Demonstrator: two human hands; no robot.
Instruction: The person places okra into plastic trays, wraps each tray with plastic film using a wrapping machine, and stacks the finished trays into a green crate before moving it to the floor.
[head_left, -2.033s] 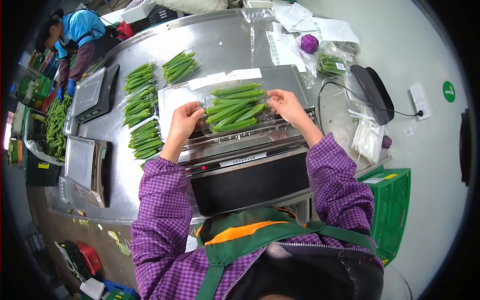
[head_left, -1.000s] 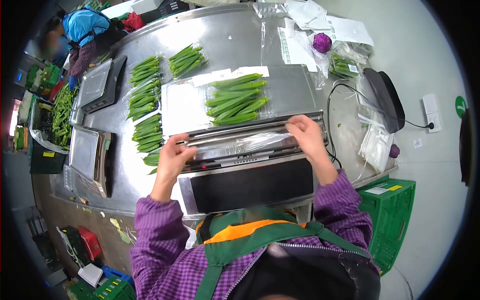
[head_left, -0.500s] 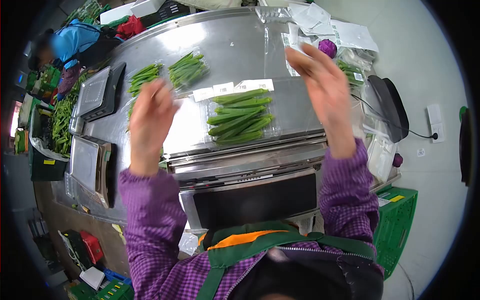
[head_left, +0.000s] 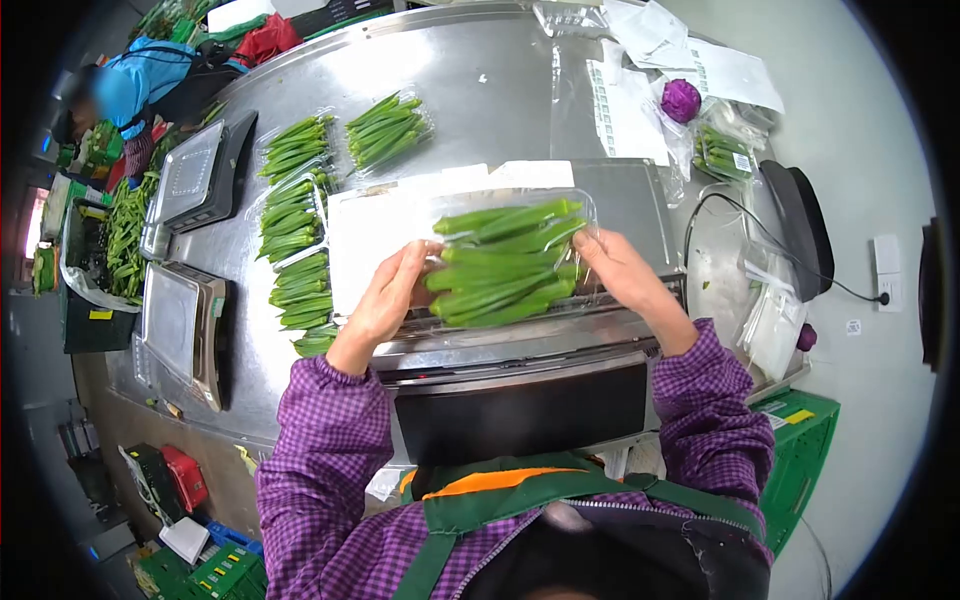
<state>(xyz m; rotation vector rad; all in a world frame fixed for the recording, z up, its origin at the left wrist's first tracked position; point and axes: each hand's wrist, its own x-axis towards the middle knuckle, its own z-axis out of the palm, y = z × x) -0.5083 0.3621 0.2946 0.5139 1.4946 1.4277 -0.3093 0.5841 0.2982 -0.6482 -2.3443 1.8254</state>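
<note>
The okra tray [head_left: 505, 265], gripped between the left hand [head_left: 385, 300] and right hand [head_left: 620, 270], is clear glossy plastic that catches glare over smooth green pods. The bench [head_left: 480, 90] is brushed metal with a dull sheen. The wrapping machine [head_left: 520, 345] at the tray's 6 o'clock is the same steel, and its front panel [head_left: 520, 410] is matt black. Matt white paper sheets [head_left: 640, 100] lie at 1 o'clock. The sleeves [head_left: 320, 450] are checked cloth. The crate [head_left: 800, 450] at 4 o'clock is moulded green plastic.

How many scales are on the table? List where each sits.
2. The far scale lies at the left edge of the table, by the co-worker; the near scale sits just this side of it. None looks hidden.
</note>
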